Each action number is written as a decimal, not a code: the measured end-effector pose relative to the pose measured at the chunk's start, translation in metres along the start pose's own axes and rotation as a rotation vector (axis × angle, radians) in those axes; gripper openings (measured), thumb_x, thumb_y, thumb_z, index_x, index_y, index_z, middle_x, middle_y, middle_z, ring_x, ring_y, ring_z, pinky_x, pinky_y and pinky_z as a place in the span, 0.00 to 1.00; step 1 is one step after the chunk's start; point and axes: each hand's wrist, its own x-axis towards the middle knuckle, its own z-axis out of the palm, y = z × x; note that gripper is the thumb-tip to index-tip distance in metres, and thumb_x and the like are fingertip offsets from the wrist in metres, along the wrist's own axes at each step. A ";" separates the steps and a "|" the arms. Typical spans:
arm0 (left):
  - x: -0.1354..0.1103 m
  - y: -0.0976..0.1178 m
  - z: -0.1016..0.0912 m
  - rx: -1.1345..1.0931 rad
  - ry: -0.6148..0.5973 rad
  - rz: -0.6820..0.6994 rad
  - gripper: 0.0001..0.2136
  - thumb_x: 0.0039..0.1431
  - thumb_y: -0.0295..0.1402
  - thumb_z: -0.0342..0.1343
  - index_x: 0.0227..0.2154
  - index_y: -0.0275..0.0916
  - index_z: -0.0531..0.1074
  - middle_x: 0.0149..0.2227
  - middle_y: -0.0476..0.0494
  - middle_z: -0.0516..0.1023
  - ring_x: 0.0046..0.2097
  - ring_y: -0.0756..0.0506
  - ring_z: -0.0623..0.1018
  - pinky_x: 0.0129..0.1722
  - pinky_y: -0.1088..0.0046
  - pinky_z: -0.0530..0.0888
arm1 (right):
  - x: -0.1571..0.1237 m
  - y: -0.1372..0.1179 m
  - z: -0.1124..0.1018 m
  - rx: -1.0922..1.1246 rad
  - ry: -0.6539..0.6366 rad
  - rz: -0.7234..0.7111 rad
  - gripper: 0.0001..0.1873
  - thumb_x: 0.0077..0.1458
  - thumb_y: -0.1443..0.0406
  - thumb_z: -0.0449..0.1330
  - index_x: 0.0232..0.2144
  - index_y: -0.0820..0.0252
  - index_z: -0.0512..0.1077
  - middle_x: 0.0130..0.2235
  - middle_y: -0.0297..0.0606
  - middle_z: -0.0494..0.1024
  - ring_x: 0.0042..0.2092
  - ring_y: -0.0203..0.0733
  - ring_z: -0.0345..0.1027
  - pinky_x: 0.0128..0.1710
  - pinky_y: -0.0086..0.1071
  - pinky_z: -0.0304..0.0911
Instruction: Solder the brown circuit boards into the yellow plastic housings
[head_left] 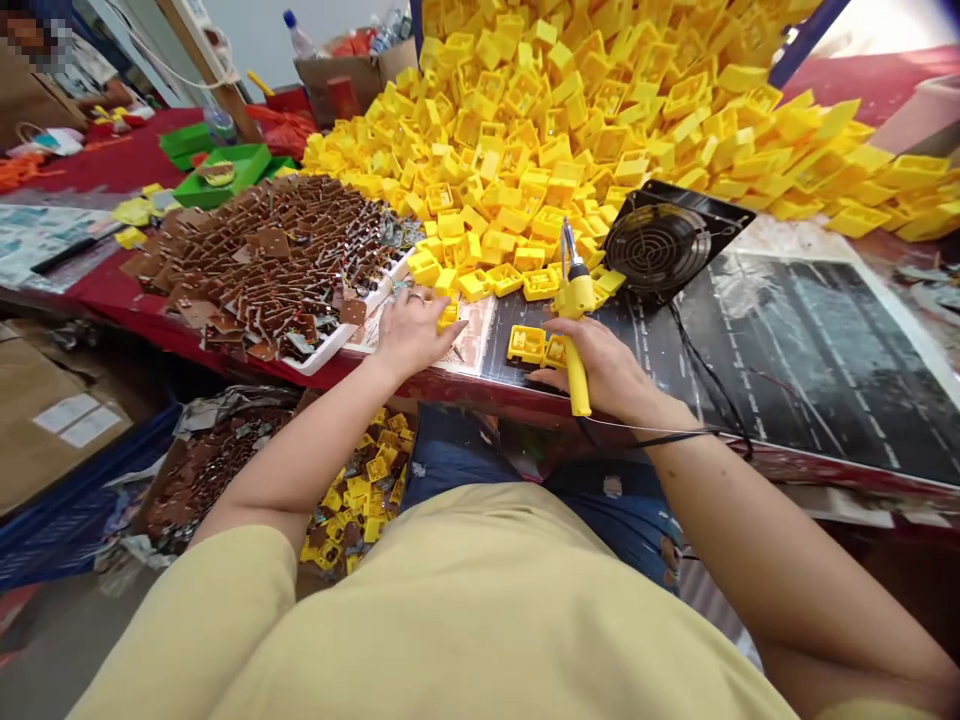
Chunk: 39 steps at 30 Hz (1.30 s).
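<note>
My left hand (pixel 412 335) rests at the table edge, with its thumb and fingers closed around a small yellow plastic case (pixel 448 316), mostly hidden by the fingers. In my right hand (pixel 611 370) is a soldering gun (pixel 576 375) with a yellow handle, its metal tip pointing up and away from me. Just left of that hand lies an open yellow case (pixel 527 345). Another yellow case (pixel 555 352) sits beside it, partly covered by the soldering gun and the fingers. Near my left hand, a white tray (pixel 319 358) is heaped with brown circuit boards (pixel 255 255).
A large heap of yellow cases (pixel 525 130) covers the back of the table. A black fan (pixel 667 240) stands right of my right hand, its cable (pixel 705 370) trailing forward. Green trays (pixel 225 172) are at back left. Below the table is a box of yellow parts (pixel 367 490).
</note>
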 end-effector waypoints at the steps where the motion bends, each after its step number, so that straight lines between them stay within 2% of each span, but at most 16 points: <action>1: 0.001 -0.003 0.000 0.016 -0.012 -0.030 0.23 0.64 0.48 0.50 0.54 0.40 0.71 0.55 0.36 0.72 0.57 0.34 0.70 0.52 0.58 0.70 | 0.002 0.002 0.004 -0.005 0.003 -0.006 0.27 0.56 0.52 0.64 0.54 0.56 0.65 0.52 0.47 0.73 0.51 0.54 0.71 0.52 0.48 0.68; 5: 0.001 0.012 -0.001 0.070 -0.046 0.004 0.24 0.62 0.51 0.50 0.50 0.37 0.73 0.49 0.31 0.75 0.51 0.35 0.74 0.44 0.62 0.73 | 0.004 0.005 0.016 -0.021 0.050 -0.030 0.19 0.63 0.54 0.57 0.51 0.57 0.66 0.46 0.46 0.77 0.43 0.48 0.74 0.42 0.40 0.72; 9: -0.005 0.032 -0.011 0.057 -0.087 0.058 0.30 0.63 0.57 0.45 0.44 0.32 0.76 0.41 0.29 0.78 0.50 0.33 0.76 0.41 0.61 0.74 | 0.002 0.005 0.017 -0.025 0.091 -0.067 0.20 0.63 0.54 0.58 0.52 0.58 0.65 0.46 0.45 0.77 0.42 0.46 0.75 0.41 0.37 0.72; 12: -0.009 0.029 -0.018 -0.032 -0.158 0.020 0.25 0.67 0.50 0.42 0.44 0.35 0.77 0.39 0.34 0.81 0.45 0.36 0.79 0.41 0.62 0.75 | 0.002 0.003 0.015 -0.036 0.096 -0.091 0.21 0.62 0.55 0.59 0.53 0.58 0.65 0.44 0.44 0.77 0.41 0.46 0.75 0.40 0.38 0.73; 14: -0.009 0.020 -0.020 -0.126 -0.140 0.086 0.19 0.67 0.39 0.45 0.51 0.37 0.74 0.47 0.35 0.80 0.49 0.39 0.79 0.46 0.63 0.75 | 0.001 0.002 0.013 -0.040 0.105 -0.112 0.22 0.60 0.55 0.61 0.53 0.58 0.65 0.43 0.45 0.78 0.39 0.47 0.75 0.38 0.38 0.73; 17: -0.005 0.007 -0.016 -0.279 -0.145 0.372 0.25 0.63 0.32 0.51 0.62 0.34 0.63 0.64 0.33 0.65 0.63 0.41 0.68 0.60 0.64 0.68 | 0.001 0.001 0.012 -0.036 0.120 -0.143 0.24 0.60 0.57 0.61 0.55 0.58 0.64 0.44 0.45 0.78 0.37 0.47 0.75 0.36 0.38 0.73; 18: -0.003 0.004 -0.014 -0.316 -0.176 0.455 0.26 0.62 0.32 0.52 0.63 0.32 0.61 0.66 0.33 0.62 0.65 0.41 0.65 0.63 0.65 0.65 | 0.002 0.000 0.012 -0.033 0.121 -0.149 0.23 0.60 0.59 0.61 0.55 0.58 0.63 0.45 0.46 0.77 0.38 0.47 0.75 0.36 0.38 0.74; 20: 0.002 0.002 -0.008 -0.352 -0.207 0.500 0.25 0.63 0.32 0.52 0.62 0.30 0.62 0.63 0.31 0.65 0.64 0.40 0.65 0.63 0.64 0.64 | 0.002 -0.001 0.011 -0.023 0.114 -0.160 0.23 0.61 0.61 0.60 0.56 0.57 0.62 0.48 0.46 0.76 0.41 0.47 0.76 0.37 0.37 0.74; 23: 0.005 0.008 0.002 -0.377 -0.159 0.415 0.22 0.62 0.31 0.53 0.59 0.32 0.66 0.55 0.33 0.74 0.57 0.38 0.72 0.59 0.61 0.68 | 0.003 -0.001 0.011 -0.010 0.103 -0.175 0.23 0.62 0.62 0.60 0.57 0.55 0.61 0.50 0.46 0.75 0.43 0.47 0.76 0.38 0.37 0.75; 26: 0.003 0.019 0.010 -0.419 -0.130 0.384 0.23 0.61 0.33 0.56 0.59 0.33 0.67 0.53 0.34 0.75 0.54 0.38 0.73 0.57 0.61 0.69 | 0.004 -0.001 0.012 -0.005 0.102 -0.186 0.24 0.61 0.63 0.60 0.57 0.55 0.61 0.50 0.46 0.76 0.43 0.47 0.76 0.38 0.38 0.76; 28: 0.000 0.023 0.009 -0.441 -0.113 0.383 0.24 0.61 0.37 0.57 0.59 0.33 0.67 0.53 0.34 0.75 0.53 0.39 0.74 0.57 0.62 0.69 | 0.004 -0.001 0.012 -0.003 0.101 -0.189 0.25 0.61 0.64 0.60 0.58 0.54 0.60 0.48 0.45 0.76 0.42 0.48 0.76 0.37 0.39 0.76; 30: -0.004 0.015 0.000 -0.409 -0.035 0.323 0.23 0.61 0.41 0.56 0.57 0.36 0.69 0.53 0.34 0.75 0.53 0.38 0.74 0.56 0.60 0.69 | 0.003 -0.001 0.012 -0.001 0.097 -0.192 0.25 0.61 0.64 0.60 0.59 0.54 0.60 0.47 0.45 0.77 0.41 0.49 0.77 0.36 0.39 0.77; 32: -0.007 -0.008 -0.018 -0.291 0.128 0.138 0.19 0.63 0.42 0.54 0.53 0.39 0.72 0.51 0.35 0.77 0.54 0.37 0.73 0.54 0.56 0.68 | 0.002 -0.001 0.012 0.001 0.097 -0.196 0.26 0.60 0.64 0.60 0.59 0.54 0.60 0.49 0.46 0.76 0.42 0.50 0.77 0.36 0.40 0.77; 36: -0.002 -0.082 -0.055 -0.012 0.471 -0.402 0.19 0.63 0.46 0.51 0.49 0.41 0.74 0.50 0.35 0.77 0.52 0.34 0.72 0.51 0.53 0.66 | 0.002 0.000 0.012 -0.002 0.105 -0.209 0.27 0.59 0.64 0.61 0.59 0.55 0.60 0.53 0.48 0.74 0.44 0.51 0.76 0.39 0.41 0.77; 37: 0.001 -0.098 -0.059 -0.003 0.480 -0.483 0.19 0.63 0.47 0.51 0.48 0.41 0.75 0.51 0.35 0.77 0.54 0.34 0.71 0.52 0.53 0.66 | 0.002 0.000 0.012 -0.003 0.108 -0.211 0.27 0.59 0.64 0.61 0.59 0.55 0.61 0.53 0.48 0.74 0.43 0.50 0.76 0.39 0.41 0.77; 39: 0.008 -0.118 -0.059 -0.069 0.358 -0.567 0.18 0.61 0.46 0.51 0.45 0.41 0.76 0.51 0.37 0.78 0.55 0.33 0.71 0.52 0.52 0.65 | 0.004 0.001 0.012 -0.003 0.118 -0.214 0.26 0.60 0.64 0.60 0.59 0.55 0.61 0.50 0.47 0.76 0.41 0.50 0.77 0.36 0.40 0.76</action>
